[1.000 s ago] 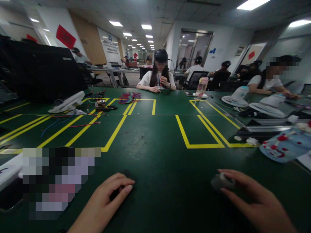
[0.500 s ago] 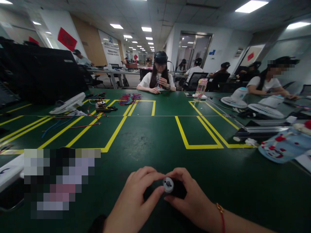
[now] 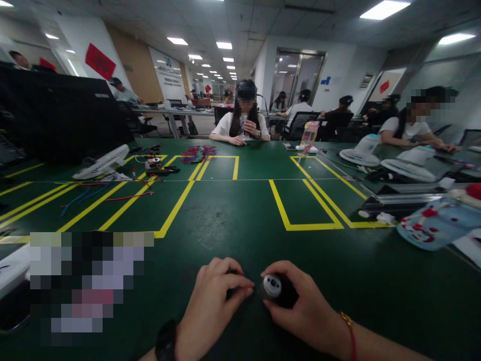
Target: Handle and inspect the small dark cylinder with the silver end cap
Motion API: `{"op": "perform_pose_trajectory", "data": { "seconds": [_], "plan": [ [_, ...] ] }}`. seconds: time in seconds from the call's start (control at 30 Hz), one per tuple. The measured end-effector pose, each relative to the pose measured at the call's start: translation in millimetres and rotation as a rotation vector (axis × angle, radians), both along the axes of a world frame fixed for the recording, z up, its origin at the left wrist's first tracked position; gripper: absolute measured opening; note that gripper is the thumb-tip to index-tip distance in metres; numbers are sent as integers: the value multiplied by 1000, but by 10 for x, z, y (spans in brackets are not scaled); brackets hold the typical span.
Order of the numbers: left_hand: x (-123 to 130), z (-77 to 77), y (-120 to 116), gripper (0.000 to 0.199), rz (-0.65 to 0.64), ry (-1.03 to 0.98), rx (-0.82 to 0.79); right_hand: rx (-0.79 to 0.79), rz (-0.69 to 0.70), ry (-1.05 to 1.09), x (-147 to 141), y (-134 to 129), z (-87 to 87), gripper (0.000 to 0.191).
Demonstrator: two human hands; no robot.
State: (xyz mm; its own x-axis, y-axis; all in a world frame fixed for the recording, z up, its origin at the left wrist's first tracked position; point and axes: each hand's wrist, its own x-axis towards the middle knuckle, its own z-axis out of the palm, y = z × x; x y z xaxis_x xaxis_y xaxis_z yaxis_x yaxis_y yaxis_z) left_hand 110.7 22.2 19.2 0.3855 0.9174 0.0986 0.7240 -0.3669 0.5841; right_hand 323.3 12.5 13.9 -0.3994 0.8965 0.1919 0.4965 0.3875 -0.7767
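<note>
My right hand [image 3: 300,296] curves its thumb and fingers around a small dark cylinder with a silver end face [image 3: 272,285]. The face points up toward me and has a dark centre and small holes; it looks like a small motor. Just left of it is my left hand [image 3: 216,296], its thumb and index fingertips pinched together. Anything between those tips is too small or hidden to make out. The left fingertips are apart from the motor.
Yellow tape [image 3: 315,227] marks the green table [image 3: 221,210]. A bundle of wires [image 3: 199,153] and a white fan part [image 3: 101,163] lie left. To the right are fans [image 3: 408,169], metal bars [image 3: 406,199] and a blue patterned container [image 3: 432,228]. A person [image 3: 242,118] sits opposite.
My left hand has moved left, off the motor's end, and its fingertips have closed together. The right hand has shifted slightly right with the motor, whose end face is now more exposed.
</note>
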Motion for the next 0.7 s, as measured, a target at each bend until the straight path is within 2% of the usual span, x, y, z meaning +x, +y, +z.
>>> {"op": "perform_pose_trajectory", "data": {
  "seconds": [0.1, 0.17, 0.27, 0.33, 0.4, 0.43, 0.5, 0.57, 0.63, 0.7],
  "plan": [
    [-110, 15, -1, 23, 12, -81, -28, 98, -132, -58, 378, 6, -24, 41],
    [-291, 26, -19, 27, 48, -152, -56, 157, -300, -150, 848, -6, -97, 43],
    [-616, -9, -68, 27, 136, -183, -72, 192, -587, -299, 1710, -62, -263, 53],
    [-779, -67, -101, 25, 171, -185, -79, 184, -674, -370, 2169, -116, -341, 60],
    [-859, -130, -123, 23, 196, -182, -74, 258, -711, -450, 2355, -167, -336, 65],
    [-870, -157, -129, 23, 204, -180, -67, 331, -734, -501, 2321, -185, -300, 66],
    [-853, -193, -134, 23, 203, -173, -55, 532, -738, -577, 2005, -198, -183, 68],
    [-818, -206, -137, 23, 191, -161, -52, 637, -547, -599, 1450, -167, -56, 63],
    [-791, -204, -142, 24, 176, -143, -56, 537, -203, -565, 809, -94, 36, 54],
    [-781, -194, -149, 24, 163, -128, -56, 313, 11, -493, 244, 0, 88, 45]
  ]
}}
